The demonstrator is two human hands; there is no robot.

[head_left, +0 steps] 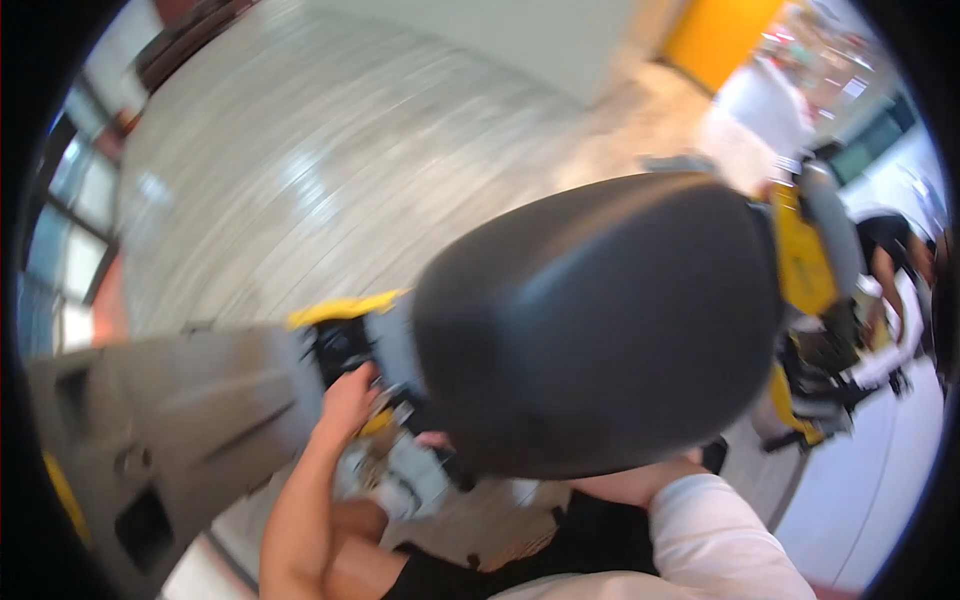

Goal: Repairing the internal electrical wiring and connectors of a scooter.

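Note:
A large smooth black padded piece, like a seat [600,320], fills the middle of the head view. It joins a long grey plastic body [190,400] on the left, with a yellow edge [345,308] and a dark gap between them. At that gap is my left hand [350,402], its fingers closed beside a small silver and dark part [400,410]; what they hold is not clear. From the lower right my right forearm passes beneath the black piece. Only a bit of my right hand [432,439] shows at its lower left edge, and the fingers' pose is hidden.
Yellow and grey machine parts [805,260] stand right of the black piece. Farther right another person [888,250] in a dark top leans over a white surface. Grey plank flooring [270,190] stretches ahead, with windows [75,230] on the left and an orange panel [720,40] behind.

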